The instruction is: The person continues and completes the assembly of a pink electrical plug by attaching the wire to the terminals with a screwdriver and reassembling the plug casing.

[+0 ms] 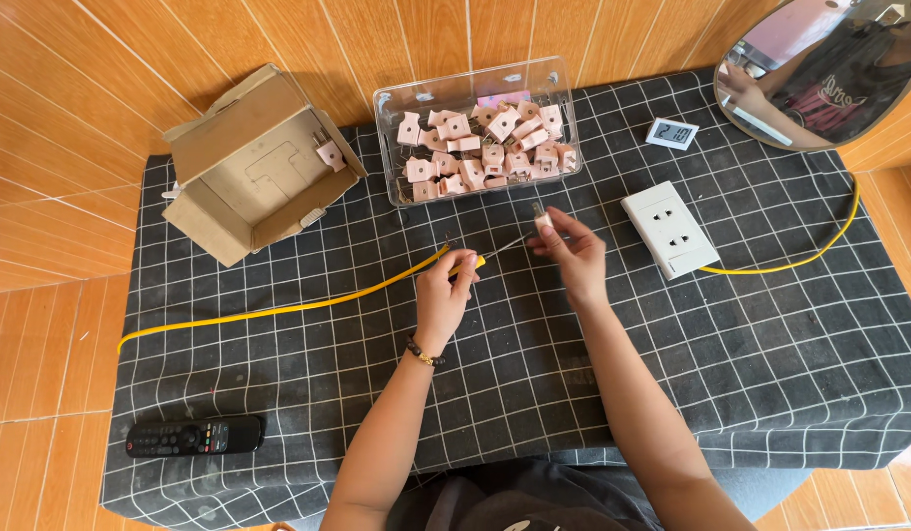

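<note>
A black cloth with a white grid [770, 324] covers the low table, with orange-brown tiled floor around it. On it, far left, lies one open cardboard box [249, 167] tipped on its side, a single pink plug piece [330, 153] resting at its edge. Right of it stands one clear plastic tub [564, 103] heaped with pink plug pieces, too many and too jumbled to count. At the far right corner leans one round mirror [819, 69], and just left of it sits one small white digital display [671, 134]. One white wall socket plate [669, 228] with two outlets lies right of the hands. One black remote control [195, 436] lies near left.

One yellow cable [278, 309] runs from the left edge toward the centre; another yellow stretch leaves the socket plate and curves off to the right.

The left hand [444, 295] pinches the stripped end of the yellow cable between thumb and fingers, closed on it at the centre of the cloth. The right hand [572, 251] is closed around a small pale part [543, 222] at its fingertips, with thin bare wires [505, 244] stretching between the two hands.

The cable looks light and bendy, likely to spring back, so it seems best held close to the cut end on the jacket. The bare strands look thin and easily bent or frayed.
</note>
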